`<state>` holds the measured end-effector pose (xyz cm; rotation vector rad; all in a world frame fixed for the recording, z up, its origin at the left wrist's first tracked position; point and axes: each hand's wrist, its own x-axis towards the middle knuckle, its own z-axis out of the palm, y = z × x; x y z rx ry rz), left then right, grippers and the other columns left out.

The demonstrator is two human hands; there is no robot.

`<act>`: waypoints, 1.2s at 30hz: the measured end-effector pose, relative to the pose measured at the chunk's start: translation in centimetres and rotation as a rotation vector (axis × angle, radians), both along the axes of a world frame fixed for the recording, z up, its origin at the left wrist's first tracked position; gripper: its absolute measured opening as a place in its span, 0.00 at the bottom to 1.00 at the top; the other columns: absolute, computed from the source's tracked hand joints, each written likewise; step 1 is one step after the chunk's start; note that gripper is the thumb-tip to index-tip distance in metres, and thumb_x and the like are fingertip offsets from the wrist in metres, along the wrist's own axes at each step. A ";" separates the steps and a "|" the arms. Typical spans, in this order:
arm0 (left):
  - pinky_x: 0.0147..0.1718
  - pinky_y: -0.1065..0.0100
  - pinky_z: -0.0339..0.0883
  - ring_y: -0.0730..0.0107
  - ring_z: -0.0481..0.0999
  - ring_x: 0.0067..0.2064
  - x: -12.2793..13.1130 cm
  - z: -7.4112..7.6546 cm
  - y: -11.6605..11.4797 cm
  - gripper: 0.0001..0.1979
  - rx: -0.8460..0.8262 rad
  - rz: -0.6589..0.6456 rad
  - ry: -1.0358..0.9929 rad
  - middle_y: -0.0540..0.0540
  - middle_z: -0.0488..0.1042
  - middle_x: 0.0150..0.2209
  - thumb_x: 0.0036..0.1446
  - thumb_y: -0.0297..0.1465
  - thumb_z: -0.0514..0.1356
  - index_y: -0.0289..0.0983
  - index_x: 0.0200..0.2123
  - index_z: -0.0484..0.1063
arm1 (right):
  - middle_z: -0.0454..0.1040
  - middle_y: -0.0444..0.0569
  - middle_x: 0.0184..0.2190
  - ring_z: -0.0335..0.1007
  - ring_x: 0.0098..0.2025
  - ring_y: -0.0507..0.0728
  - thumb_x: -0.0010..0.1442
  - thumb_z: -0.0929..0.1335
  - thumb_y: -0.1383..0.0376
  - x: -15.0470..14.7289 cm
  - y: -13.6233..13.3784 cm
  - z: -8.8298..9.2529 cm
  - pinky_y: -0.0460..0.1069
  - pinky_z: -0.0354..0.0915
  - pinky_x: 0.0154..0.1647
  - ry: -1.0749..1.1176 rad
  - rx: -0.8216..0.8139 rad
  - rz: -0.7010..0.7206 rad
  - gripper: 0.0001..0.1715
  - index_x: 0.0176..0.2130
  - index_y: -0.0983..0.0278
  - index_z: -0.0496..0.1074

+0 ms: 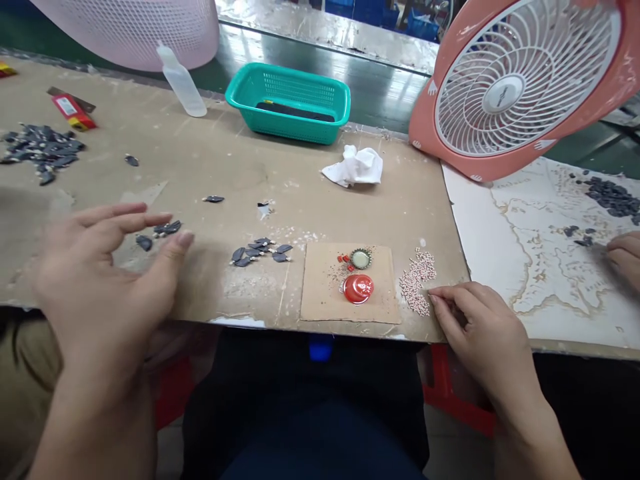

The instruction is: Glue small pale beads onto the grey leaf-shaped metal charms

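My left hand (113,270) is over the left of the table, thumb and fingers apart, partly blurred. Small dark grey leaf-shaped pieces (167,228) show between its thumb and index finger, lying on the table. My right hand (483,327) touches the edge of a pile of tiny pinkish-white beads (416,283), thumb and index fingertip pinched; anything between them is too small to make out. Between the hands, a cardboard square (320,293) bears a red glossy puddle (358,288), a bottle cap (361,259) and red bits. Several grey pieces with pale tips (260,251) lie left of it.
A teal basket (295,130), a clear squeeze bottle (183,83) and crumpled tissue (355,167) stand farther back. A coral fan (505,93) is at back right, a pink one (135,30) at back left. Grey piles (43,150) lie left. Another person's hand (627,257) is at right.
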<state>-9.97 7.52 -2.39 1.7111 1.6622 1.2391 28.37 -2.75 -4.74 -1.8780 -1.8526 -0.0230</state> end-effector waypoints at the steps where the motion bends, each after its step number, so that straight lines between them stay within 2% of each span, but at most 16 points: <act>1: 0.63 0.57 0.60 0.54 0.61 0.70 1.3 0.5 -1.0 0.17 0.105 0.118 0.148 0.65 0.73 0.62 0.66 0.31 0.64 0.41 0.57 0.75 | 0.79 0.50 0.35 0.73 0.38 0.58 0.67 0.70 0.59 0.0 0.0 0.0 0.54 0.66 0.42 0.008 0.008 -0.002 0.09 0.38 0.61 0.79; 2: 0.65 0.55 0.57 0.58 0.69 0.65 2.7 0.9 -2.1 0.14 0.188 0.094 0.146 0.62 0.75 0.59 0.65 0.31 0.65 0.40 0.53 0.78 | 0.78 0.49 0.34 0.72 0.37 0.58 0.67 0.70 0.60 -0.1 -0.1 0.1 0.54 0.66 0.42 0.025 0.019 -0.006 0.09 0.38 0.61 0.78; 3: 0.64 0.57 0.60 0.62 0.73 0.60 4.1 1.3 -3.2 0.12 0.241 0.018 0.055 0.60 0.77 0.56 0.62 0.29 0.66 0.43 0.49 0.79 | 0.78 0.48 0.34 0.72 0.37 0.57 0.67 0.70 0.60 -0.4 -0.3 0.3 0.53 0.65 0.41 0.049 0.035 -0.010 0.08 0.38 0.61 0.77; 5: 0.50 0.67 0.72 0.70 0.79 0.47 6.7 1.9 -5.3 0.13 0.264 -0.253 -0.109 0.56 0.80 0.45 0.54 0.23 0.71 0.44 0.41 0.82 | 0.76 0.46 0.34 0.72 0.36 0.55 0.68 0.69 0.62 -1.5 -1.0 0.7 0.51 0.66 0.39 0.121 0.093 -0.020 0.06 0.38 0.61 0.75; 6: 0.45 0.71 0.74 0.72 0.79 0.43 7.9 2.2 -6.1 0.13 0.144 -0.430 -0.212 0.54 0.81 0.41 0.54 0.21 0.70 0.44 0.40 0.82 | 0.75 0.46 0.34 0.72 0.36 0.54 0.69 0.68 0.63 -2.4 -1.4 1.1 0.50 0.66 0.37 0.193 0.131 -0.024 0.05 0.38 0.61 0.74; 7: 0.41 0.72 0.75 0.72 0.80 0.40 8.9 2.3 -6.7 0.11 -0.064 -0.598 -0.332 0.52 0.81 0.39 0.57 0.21 0.69 0.43 0.39 0.83 | 0.74 0.46 0.35 0.72 0.37 0.54 0.69 0.68 0.65 -3.4 -1.9 1.4 0.49 0.66 0.36 0.279 0.175 -0.022 0.05 0.38 0.61 0.73; 9: 0.33 0.74 0.74 0.73 0.79 0.35 10.7 2.4 -7.5 0.04 -0.560 -0.786 -0.611 0.48 0.80 0.36 0.63 0.29 0.67 0.41 0.38 0.84 | 0.73 0.46 0.34 0.71 0.37 0.54 0.66 0.69 0.70 -5.6 -2.9 2.0 0.49 0.66 0.34 0.550 0.234 0.046 0.03 0.38 0.62 0.74; 11: 0.28 0.77 0.71 0.75 0.75 0.31 11.9 1.9 -7.7 0.09 -0.904 -0.826 -0.846 0.47 0.77 0.33 0.63 0.38 0.67 0.39 0.39 0.84 | 0.73 0.45 0.33 0.71 0.36 0.54 0.62 0.70 0.74 -7.6 -3.4 2.4 0.50 0.67 0.34 0.643 0.253 0.213 0.07 0.39 0.63 0.75; 13: 0.25 0.80 0.68 0.77 0.72 0.29 12.5 1.3 -7.8 0.15 -1.018 -0.801 -0.988 0.48 0.75 0.30 0.59 0.43 0.70 0.36 0.37 0.83 | 0.73 0.45 0.32 0.71 0.35 0.53 0.60 0.70 0.76 -9.0 -3.5 2.5 0.50 0.69 0.34 0.592 0.281 0.329 0.09 0.39 0.64 0.76; 17: 0.21 0.81 0.64 0.79 0.68 0.26 12.2 0.4 -7.9 0.18 -0.992 -0.710 -1.077 0.50 0.71 0.27 0.56 0.44 0.72 0.33 0.30 0.80 | 0.72 0.45 0.32 0.70 0.35 0.51 0.60 0.70 0.78 -10.1 -2.7 2.3 0.48 0.69 0.34 0.414 0.346 0.351 0.12 0.42 0.65 0.77; 21: 0.20 0.80 0.62 0.79 0.65 0.24 11.5 0.3 -8.2 0.17 -0.917 -0.641 -1.010 0.51 0.69 0.26 0.60 0.43 0.69 0.34 0.30 0.76 | 0.72 0.44 0.32 0.69 0.35 0.51 0.59 0.72 0.80 -10.5 -2.4 1.9 0.47 0.69 0.34 0.341 0.375 0.334 0.19 0.47 0.64 0.78; 24: 0.22 0.76 0.61 0.77 0.64 0.26 11.0 0.6 -8.2 0.17 -0.794 -0.604 -0.874 0.51 0.69 0.28 0.61 0.42 0.68 0.34 0.30 0.74 | 0.73 0.44 0.33 0.71 0.35 0.51 0.60 0.72 0.77 -10.5 -2.5 1.8 0.47 0.70 0.33 0.491 0.255 0.350 0.15 0.46 0.63 0.77; 27: 0.29 0.73 0.61 0.75 0.66 0.30 10.4 0.9 -8.1 0.14 -0.590 -0.606 -0.688 0.50 0.70 0.30 0.63 0.38 0.67 0.34 0.30 0.75 | 0.73 0.43 0.31 0.72 0.32 0.50 0.65 0.71 0.70 -10.2 -2.5 2.1 0.44 0.70 0.30 0.665 0.047 0.340 0.06 0.41 0.59 0.76; 30: 0.34 0.72 0.63 0.73 0.70 0.33 9.9 1.0 -8.1 0.12 -0.453 -0.648 -0.558 0.49 0.73 0.30 0.65 0.33 0.65 0.34 0.30 0.75 | 0.72 0.40 0.29 0.72 0.30 0.49 0.67 0.70 0.66 -10.0 -2.1 2.7 0.42 0.69 0.28 0.705 -0.095 0.342 0.04 0.38 0.57 0.75; 34: 0.36 0.72 0.66 0.73 0.74 0.34 9.4 1.0 -7.8 0.11 -0.398 -0.685 -0.458 0.49 0.76 0.32 0.67 0.32 0.64 0.35 0.31 0.76 | 0.73 0.40 0.29 0.72 0.31 0.49 0.66 0.70 0.66 -10.2 -1.7 3.2 0.42 0.68 0.30 0.653 -0.125 0.351 0.04 0.37 0.57 0.74; 36: 0.38 0.71 0.69 0.71 0.77 0.36 8.6 0.8 -7.1 0.09 -0.330 -0.718 -0.372 0.48 0.78 0.34 0.68 0.32 0.63 0.36 0.34 0.77 | 0.73 0.41 0.30 0.72 0.32 0.49 0.66 0.70 0.66 -10.3 -1.5 3.3 0.42 0.67 0.31 0.634 -0.085 0.294 0.05 0.36 0.57 0.74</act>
